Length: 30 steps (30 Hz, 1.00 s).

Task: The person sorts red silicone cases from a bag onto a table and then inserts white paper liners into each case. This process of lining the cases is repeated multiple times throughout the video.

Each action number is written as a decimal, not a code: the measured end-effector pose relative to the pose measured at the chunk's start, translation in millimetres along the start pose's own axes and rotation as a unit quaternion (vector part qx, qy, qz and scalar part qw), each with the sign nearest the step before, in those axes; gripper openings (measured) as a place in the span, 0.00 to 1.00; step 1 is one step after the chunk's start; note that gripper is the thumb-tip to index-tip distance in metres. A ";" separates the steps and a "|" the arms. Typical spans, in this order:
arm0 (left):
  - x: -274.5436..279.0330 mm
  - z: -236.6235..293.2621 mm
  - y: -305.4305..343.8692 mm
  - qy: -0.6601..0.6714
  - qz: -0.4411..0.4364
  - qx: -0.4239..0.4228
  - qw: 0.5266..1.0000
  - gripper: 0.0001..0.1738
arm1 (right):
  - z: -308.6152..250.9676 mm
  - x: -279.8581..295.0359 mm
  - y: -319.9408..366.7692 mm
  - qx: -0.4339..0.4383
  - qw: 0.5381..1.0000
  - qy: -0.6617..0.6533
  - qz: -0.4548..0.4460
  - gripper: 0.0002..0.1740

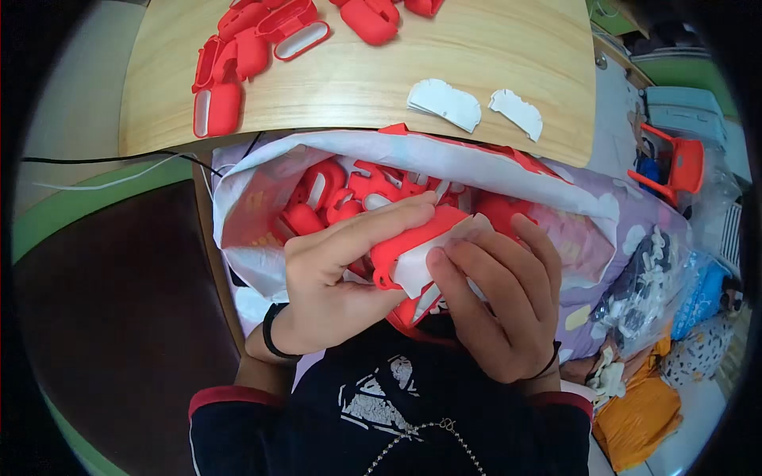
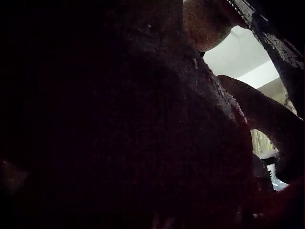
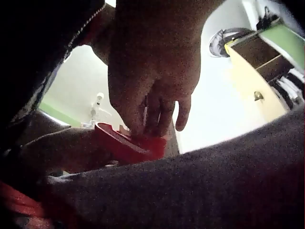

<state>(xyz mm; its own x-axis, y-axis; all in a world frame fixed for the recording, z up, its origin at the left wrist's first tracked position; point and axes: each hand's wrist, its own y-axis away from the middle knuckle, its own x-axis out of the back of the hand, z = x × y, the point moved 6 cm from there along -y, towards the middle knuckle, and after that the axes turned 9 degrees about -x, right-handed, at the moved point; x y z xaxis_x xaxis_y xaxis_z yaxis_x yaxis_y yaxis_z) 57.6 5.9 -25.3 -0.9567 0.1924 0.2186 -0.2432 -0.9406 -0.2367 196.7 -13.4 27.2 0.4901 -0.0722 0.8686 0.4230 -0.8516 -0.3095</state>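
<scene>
In the head view my left hand [image 1: 316, 274] grips a red earbud case cover [image 1: 425, 234] from its left side, above an open cloth bag [image 1: 317, 143]. A white card insert [image 1: 413, 270] lies against the cover's near side. The fingertips of my right hand [image 1: 504, 305] pinch the card at its right part. A small red loop sticks out at the cover's left end. In the right wrist view the right hand's fingers reach down to the red cover's edge. The left wrist view is mostly dark, with both hands' work hidden.
Many red case covers [image 1: 321, 186] fill the bag. More red covers [image 1: 218, 109] lie on the wooden table [image 1: 349, 95], along with a stack of white cards [image 1: 444, 103] and a separate white card piece [image 1: 517, 113]. A red stool [image 1: 684, 168] and plastic bags are at right.
</scene>
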 end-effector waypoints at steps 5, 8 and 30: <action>-2.2 -4.6 -4.0 -0.013 0.030 -0.008 0.999 0.28 | 6.9 -7.9 -6.6 0.033 0.999 -0.034 -0.025 0.19; -2.3 -9.1 -5.4 -0.010 0.046 -0.004 0.999 0.28 | 9.7 -14.3 -9.8 0.025 0.997 -0.070 -0.037 0.21; -1.2 -30.5 -6.6 0.038 0.070 0.021 0.997 0.26 | 5.9 -43.1 -2.4 -0.155 0.987 0.031 -0.016 0.27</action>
<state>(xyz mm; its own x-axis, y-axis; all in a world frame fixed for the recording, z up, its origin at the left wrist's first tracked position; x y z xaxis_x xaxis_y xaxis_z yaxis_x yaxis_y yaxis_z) 55.5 20.5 -52.9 -0.9906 0.0771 0.1131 -0.1007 -0.9702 -0.2202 179.1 -5.2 -11.8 0.4286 -0.0657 0.9011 0.1791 -0.9714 -0.1560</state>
